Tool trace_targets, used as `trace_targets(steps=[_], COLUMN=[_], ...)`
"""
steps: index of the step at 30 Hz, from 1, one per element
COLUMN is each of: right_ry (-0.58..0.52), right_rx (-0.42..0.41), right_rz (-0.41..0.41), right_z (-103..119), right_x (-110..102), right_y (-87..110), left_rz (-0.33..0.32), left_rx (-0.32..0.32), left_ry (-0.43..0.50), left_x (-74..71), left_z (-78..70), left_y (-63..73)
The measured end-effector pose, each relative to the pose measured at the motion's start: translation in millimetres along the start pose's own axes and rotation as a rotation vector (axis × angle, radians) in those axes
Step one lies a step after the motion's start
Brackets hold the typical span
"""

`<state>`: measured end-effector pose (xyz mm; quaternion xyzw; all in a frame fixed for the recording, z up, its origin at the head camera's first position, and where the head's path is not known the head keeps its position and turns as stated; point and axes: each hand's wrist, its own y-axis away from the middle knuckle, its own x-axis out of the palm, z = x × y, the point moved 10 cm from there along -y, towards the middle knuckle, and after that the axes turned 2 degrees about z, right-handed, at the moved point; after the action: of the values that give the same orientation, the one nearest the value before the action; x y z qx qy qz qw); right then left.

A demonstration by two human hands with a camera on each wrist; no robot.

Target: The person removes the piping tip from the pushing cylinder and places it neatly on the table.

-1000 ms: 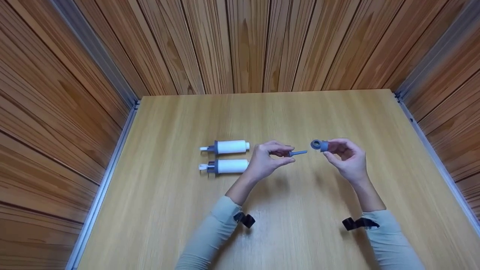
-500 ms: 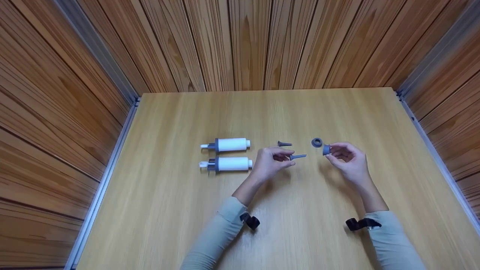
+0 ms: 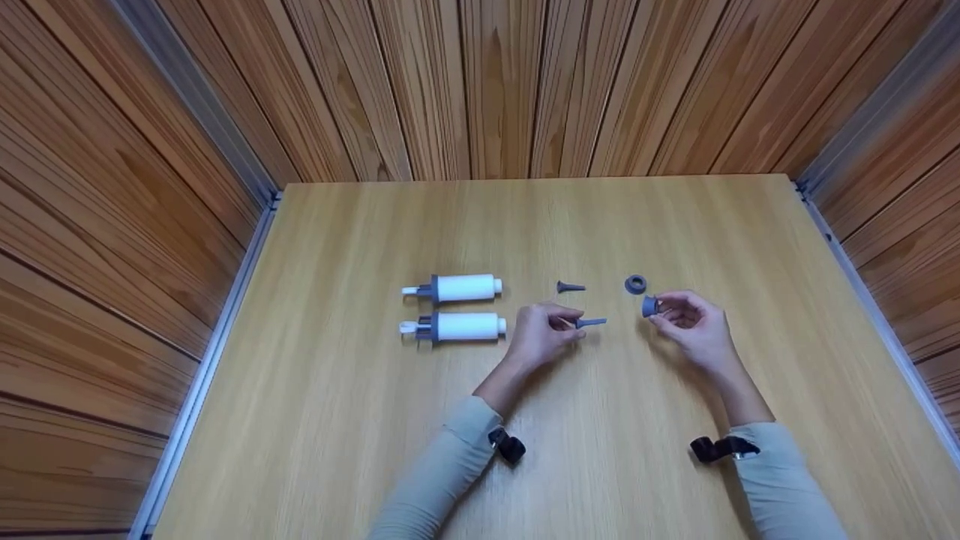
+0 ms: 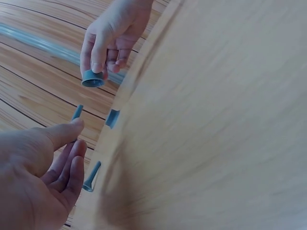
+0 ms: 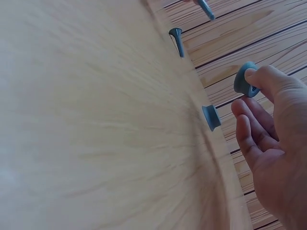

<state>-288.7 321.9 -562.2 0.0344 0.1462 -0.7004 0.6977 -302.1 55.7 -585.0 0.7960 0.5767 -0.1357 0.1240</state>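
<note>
Between thumb and fingers, my left hand (image 3: 541,331) pinches a small grey-blue peg (image 3: 594,322) with a thin shank that points right. My right hand (image 3: 694,324) holds a flanged grey ring (image 3: 649,306) by its edge, fingertips and thumb on it; the left wrist view shows its hollow mouth. Beyond the hands, a second peg (image 3: 571,287) with a flared head lies on the table. A matching ring (image 3: 628,286) rests there too, just past the held one. Both hands are raised over the tabletop, a short gap between peg and held ring.
Two white cylinders (image 3: 466,287) with dark grey collars and white tips lie side by side, left of my left hand; the nearer cylinder (image 3: 468,326) is close to its knuckles. Wood-plank walls (image 3: 495,97) and metal rails (image 3: 202,352) border the table (image 3: 322,420).
Both hands have drawn slightly toward me, still holding the peg and ring. The peg on the table, hidden behind my left hand at first, has come into sight, and the two rings now appear apart.
</note>
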Motion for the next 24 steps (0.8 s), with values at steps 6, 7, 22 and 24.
trace_targets(steps=[6, 7, 22, 24], right_ry=[0.069, 0.083, 0.197, 0.212], right_rx=[0.021, 0.029, 0.062, 0.072], right_rz=[0.051, 0.055, 0.120, 0.132], right_z=[-7.7, -9.0, -19.0, -19.6], right_x=[2.8, 2.9, 7.6, 8.3], right_y=[1.5, 2.0, 4.7, 4.8], left_rz=[-0.014, -0.003, -0.070, -0.075], left_rx=[0.019, 0.009, -0.079, -0.097], left_ry=[-0.058, -0.051, -0.152, -0.166], left_x=[9.2, 8.7, 2.8, -0.4], left_z=[26.1, 25.9, 25.4, 19.9], left_y=[-12.6, -12.3, -9.4, -4.9])
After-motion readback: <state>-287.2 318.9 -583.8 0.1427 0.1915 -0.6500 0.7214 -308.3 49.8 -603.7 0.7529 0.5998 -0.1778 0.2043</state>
